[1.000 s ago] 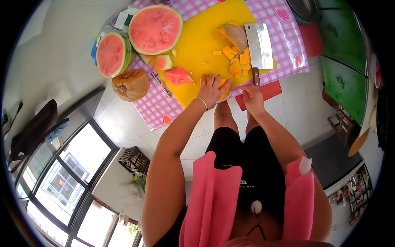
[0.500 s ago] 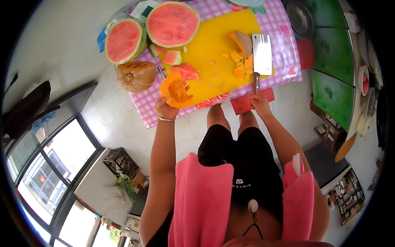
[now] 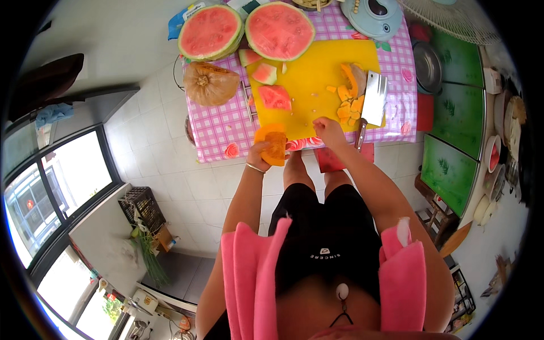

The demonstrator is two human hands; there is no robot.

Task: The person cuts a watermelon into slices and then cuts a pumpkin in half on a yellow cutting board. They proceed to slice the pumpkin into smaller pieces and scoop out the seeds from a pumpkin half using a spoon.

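My left hand (image 3: 259, 156) grips a cut piece of orange pumpkin (image 3: 272, 143) at the near left edge of the yellow cutting board (image 3: 317, 73). Over the board's near edge, my right hand (image 3: 330, 131) has its fingers curled in; whatever they may hold is hidden. To its right a cleaver (image 3: 374, 102) lies on the board, its wooden handle toward me, untouched. Beside the blade are small pumpkin chunks (image 3: 345, 107) and a larger pumpkin wedge (image 3: 357, 80) with its rind. A chunk of watermelon (image 3: 275, 97) sits on the board's left part.
Two watermelon halves (image 3: 280, 31) stand at the far left of the checked tablecloth (image 3: 218, 131). A large cut pumpkin (image 3: 211, 83) rests near the left edge. A light blue appliance (image 3: 374, 20) and a metal bowl (image 3: 427, 67) are at the far right. Below the table's edge is a red stool (image 3: 330, 161).
My right hand has moved left, away from the cleaver's handle. The pumpkin piece in my left hand has turned and come closer to the right hand. The whole view has shifted.
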